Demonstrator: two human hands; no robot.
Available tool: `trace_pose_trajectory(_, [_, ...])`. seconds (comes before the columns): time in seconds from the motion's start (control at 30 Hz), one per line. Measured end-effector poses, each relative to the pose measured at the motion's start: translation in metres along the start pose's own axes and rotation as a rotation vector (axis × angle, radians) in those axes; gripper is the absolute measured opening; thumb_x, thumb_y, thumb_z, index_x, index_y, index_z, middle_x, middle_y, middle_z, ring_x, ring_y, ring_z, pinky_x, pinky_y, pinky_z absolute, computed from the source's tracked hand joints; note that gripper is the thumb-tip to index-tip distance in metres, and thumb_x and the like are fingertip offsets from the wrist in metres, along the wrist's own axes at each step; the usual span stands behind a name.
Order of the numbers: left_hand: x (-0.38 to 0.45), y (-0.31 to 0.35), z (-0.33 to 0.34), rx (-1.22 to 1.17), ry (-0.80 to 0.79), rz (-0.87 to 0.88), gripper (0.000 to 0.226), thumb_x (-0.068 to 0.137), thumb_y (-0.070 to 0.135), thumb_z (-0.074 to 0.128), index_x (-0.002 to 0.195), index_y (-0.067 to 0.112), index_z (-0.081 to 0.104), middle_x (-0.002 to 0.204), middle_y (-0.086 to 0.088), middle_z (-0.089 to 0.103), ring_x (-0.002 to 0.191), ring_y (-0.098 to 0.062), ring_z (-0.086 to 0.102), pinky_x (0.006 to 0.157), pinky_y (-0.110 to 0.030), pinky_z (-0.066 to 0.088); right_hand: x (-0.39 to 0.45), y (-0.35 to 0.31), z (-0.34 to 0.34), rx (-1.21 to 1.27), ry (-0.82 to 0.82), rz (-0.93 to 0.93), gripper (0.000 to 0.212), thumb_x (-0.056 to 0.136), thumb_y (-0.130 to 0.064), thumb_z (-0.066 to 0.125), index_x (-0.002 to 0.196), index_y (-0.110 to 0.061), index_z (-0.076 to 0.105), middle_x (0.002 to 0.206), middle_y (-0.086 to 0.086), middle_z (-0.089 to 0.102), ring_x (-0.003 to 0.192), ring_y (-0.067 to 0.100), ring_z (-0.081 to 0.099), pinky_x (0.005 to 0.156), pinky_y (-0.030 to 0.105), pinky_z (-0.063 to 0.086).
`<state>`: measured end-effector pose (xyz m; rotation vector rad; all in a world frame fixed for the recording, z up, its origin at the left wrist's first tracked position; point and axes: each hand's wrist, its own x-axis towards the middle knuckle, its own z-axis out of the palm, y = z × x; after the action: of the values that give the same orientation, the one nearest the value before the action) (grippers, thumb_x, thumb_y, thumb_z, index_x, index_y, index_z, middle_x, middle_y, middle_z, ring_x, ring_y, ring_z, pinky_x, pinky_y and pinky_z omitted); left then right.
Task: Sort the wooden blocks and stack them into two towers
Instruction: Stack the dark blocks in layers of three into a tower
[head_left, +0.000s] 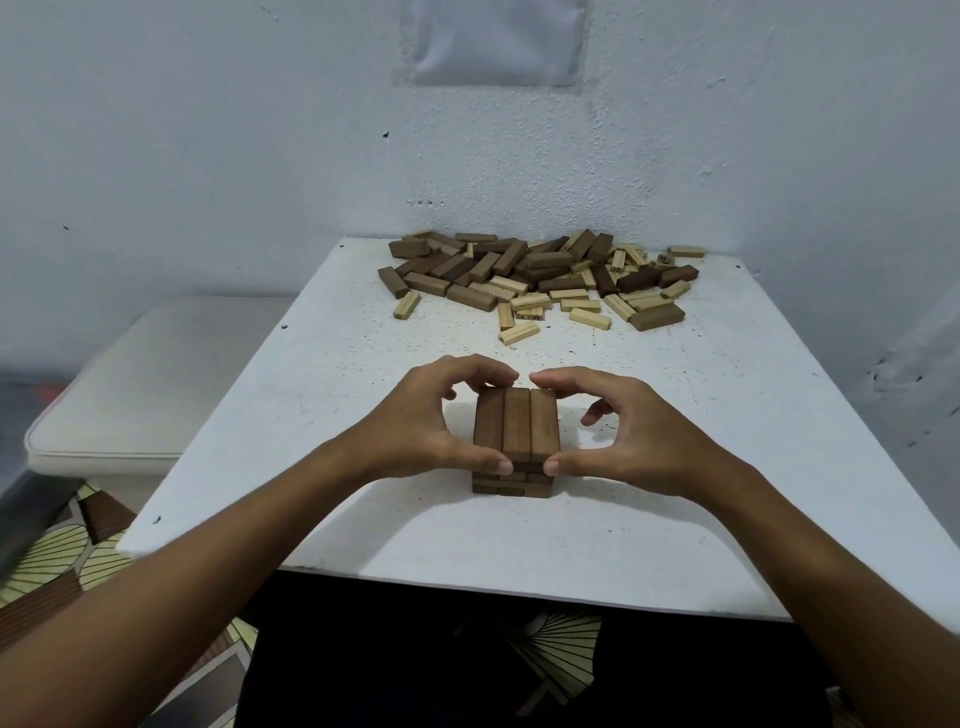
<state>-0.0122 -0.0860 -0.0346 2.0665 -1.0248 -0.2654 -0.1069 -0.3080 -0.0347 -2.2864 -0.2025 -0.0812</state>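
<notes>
A short tower of dark wooden blocks stands on the near middle of the white table. Its top layer is three dark blocks lying side by side, their long sides running away from the person; the layers beneath show only as dark ends at the front. Both hands close on that top layer from either side. The left hand has its thumb pressed to the near left corner and its curled fingers touching the far end of the layer. The right hand mirrors it, thumb at the near right corner, forefinger bent over the far end, the other fingers curled loosely beside the tower. The two forefingers nearly meet above the far edge. At the far side of the table lies a loose pile of mixed blocks, dark and pale together, well apart from the tower. A pale cushion sits left of the table
</notes>
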Motion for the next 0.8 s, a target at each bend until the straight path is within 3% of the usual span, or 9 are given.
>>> trace_pose_trajectory(0.13, [-0.001, -0.001, 0.001, -0.025, 0.013, 0.001, 0.076, 0.053, 0.059, 0.078, 0.123, 0.034, 0.059, 0.12, 0.023, 0.06, 0.114, 0.0, 0.053, 0.085, -0.021, 0.04, -0.002, 0.002, 0.0, 0.025, 0.014, 0.003, 0.072, 0.065, -0.055, 0.074, 0.132, -0.047, 0.049, 0.134, -0.022, 0.053, 0.121, -0.002, 0.048, 0.088, 0.023, 0.047])
trace_pose_trajectory(0.27, [0.003, -0.003, -0.003, -0.072, 0.051, -0.012, 0.059, 0.071, 0.063, 0.062, 0.122, 0.034, 0.06, 0.121, 0.021, 0.061, 0.116, -0.001, 0.054, 0.091, -0.026, 0.044, 0.003, 0.003, -0.002, 0.08, 0.043, 0.01, 0.065, 0.068, -0.067, 0.061, 0.129, -0.048, 0.051, 0.135, -0.018, 0.054, 0.121, 0.001, 0.05, 0.09, 0.026, 0.049])
trace_pose_trajectory(0.47, [0.032, -0.019, -0.017, -0.048, 0.113, -0.07, 0.06, 0.078, 0.069, 0.046, 0.121, 0.03, 0.062, 0.121, 0.019, 0.062, 0.113, 0.004, 0.055, 0.091, -0.024, 0.045, 0.024, 0.014, -0.016, 0.118, 0.082, 0.057, 0.056, 0.076, -0.053, 0.062, 0.129, -0.035, 0.056, 0.132, -0.015, 0.058, 0.119, 0.0, 0.053, 0.092, 0.027, 0.05])
trace_pose_trajectory(0.63, [0.067, -0.046, -0.029, 0.06, 0.13, -0.136, 0.055, 0.08, 0.058, 0.06, 0.122, 0.023, 0.062, 0.122, 0.01, 0.062, 0.111, -0.001, 0.054, 0.085, -0.018, 0.04, 0.062, 0.044, -0.028, 0.142, 0.118, 0.111, 0.051, 0.08, -0.053, 0.069, 0.126, -0.036, 0.058, 0.127, -0.015, 0.06, 0.116, -0.001, 0.055, 0.096, 0.034, 0.052])
trace_pose_trajectory(0.73, [0.088, -0.068, -0.035, 0.157, 0.149, -0.17, 0.045, 0.087, 0.042, 0.069, 0.124, 0.017, 0.062, 0.127, 0.002, 0.061, 0.115, -0.01, 0.053, 0.089, -0.023, 0.038, 0.089, 0.061, -0.03, 0.129, 0.151, 0.145, 0.047, 0.084, -0.041, 0.07, 0.128, -0.03, 0.059, 0.13, -0.009, 0.059, 0.121, 0.004, 0.053, 0.099, 0.035, 0.049])
trace_pose_trajectory(0.8, [0.101, -0.086, -0.041, 0.241, 0.187, -0.19, 0.049, 0.085, 0.043, 0.07, 0.125, 0.015, 0.062, 0.127, -0.001, 0.062, 0.112, -0.014, 0.054, 0.088, -0.025, 0.038, 0.11, 0.069, -0.028, 0.117, 0.148, 0.155, 0.044, 0.085, -0.038, 0.071, 0.127, -0.032, 0.059, 0.133, -0.008, 0.057, 0.125, 0.007, 0.05, 0.1, 0.033, 0.046])
